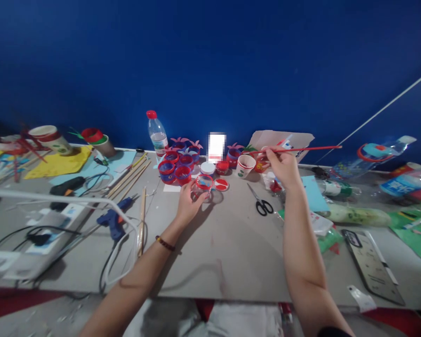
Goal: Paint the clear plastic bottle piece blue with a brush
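The left hand (189, 201) grips a small clear plastic cup with a red-painted rim (202, 186), standing on the grey table (231, 252) just in front of an open white jar of red paint (222, 167). The right hand (282, 166) pinches a long red-handled paintbrush (294, 150), held right of that jar, above a white paper cup with a red rim (245, 166). Left of the jar cluster several blue cups with red rims (177, 168); their contents cannot be seen.

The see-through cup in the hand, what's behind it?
Behind the clear cup held by the left hand sit a white-lidded jar and red paint pots. The cup's base is hidden by fingers.
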Demonstrator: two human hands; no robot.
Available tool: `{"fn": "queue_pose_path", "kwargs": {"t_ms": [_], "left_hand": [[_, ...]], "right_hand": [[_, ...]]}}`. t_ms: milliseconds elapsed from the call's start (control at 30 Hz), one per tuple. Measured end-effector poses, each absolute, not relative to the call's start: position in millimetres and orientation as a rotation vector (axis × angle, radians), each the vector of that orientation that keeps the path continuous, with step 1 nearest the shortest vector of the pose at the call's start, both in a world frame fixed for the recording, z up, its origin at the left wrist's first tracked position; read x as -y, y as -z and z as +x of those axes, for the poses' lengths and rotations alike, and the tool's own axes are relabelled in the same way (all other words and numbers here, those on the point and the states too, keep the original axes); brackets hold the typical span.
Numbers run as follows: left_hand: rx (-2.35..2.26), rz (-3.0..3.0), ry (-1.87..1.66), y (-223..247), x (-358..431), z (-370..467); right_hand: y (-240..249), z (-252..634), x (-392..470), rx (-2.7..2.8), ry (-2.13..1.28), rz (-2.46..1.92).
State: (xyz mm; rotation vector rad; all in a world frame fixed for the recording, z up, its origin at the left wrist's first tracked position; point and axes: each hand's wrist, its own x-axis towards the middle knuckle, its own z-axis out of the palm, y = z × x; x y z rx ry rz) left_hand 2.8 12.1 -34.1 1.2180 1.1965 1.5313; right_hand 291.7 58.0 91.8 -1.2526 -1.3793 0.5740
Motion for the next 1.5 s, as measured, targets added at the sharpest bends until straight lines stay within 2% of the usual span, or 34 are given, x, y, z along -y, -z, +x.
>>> {"fn": "queue_pose_path", "kwargs": {"t_ms": [433,667,1000,1167,1500], "left_hand": [[-1.336,1.468,-1.442,35,-15,-2],[-1.388,1.482,-1.481,34,-12,-6],[-1.525,1.885,-1.465,32,-9,-6],[-1.551,2.02,-1.587,24,-1,-3],[-1.356,2.205,-1.733,24,6,1]], "right_hand": [[-70,293,-74,1.61,-0.189,-1.564],[-58,290,-80,1.638,-0.217,-1.607],[-49,289,-86,1.666,-0.222,-1.782],[-50,295,-82,1.696,-0.36,-1.758],[-50,291,-78,1.87,-0.258,-1.918]]}}
